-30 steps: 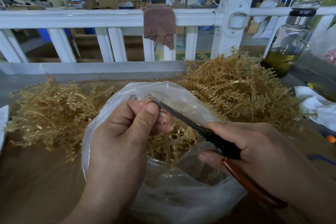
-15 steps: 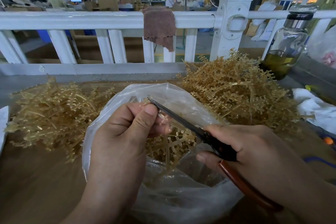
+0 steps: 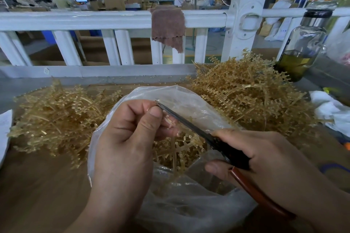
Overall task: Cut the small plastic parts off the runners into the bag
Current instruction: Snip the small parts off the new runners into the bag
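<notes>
Over the open mouth of a clear plastic bag (image 3: 189,98), my left hand (image 3: 130,134) pinches a small amber runner (image 3: 168,120) between thumb and fingers. My right hand (image 3: 265,161) grips scissors (image 3: 189,125) with dark blades and red-brown handles. The blade tips reach the runner beside my left thumb. Amber plastic pieces (image 3: 180,149) lie inside the bag. Whether the blades are closed is hard to tell.
Heaps of amber runners lie on the brown table at left (image 3: 56,119) and right (image 3: 251,96). A white railing (image 3: 94,20) with a brown cloth (image 3: 167,26) runs behind. A glass bottle (image 3: 305,47) of yellowish liquid stands far right, white cloth (image 3: 333,111) beside it.
Both hands stay over the bag almost unmoved; the scissor tips have shifted slightly along the runner by my left thumb.
</notes>
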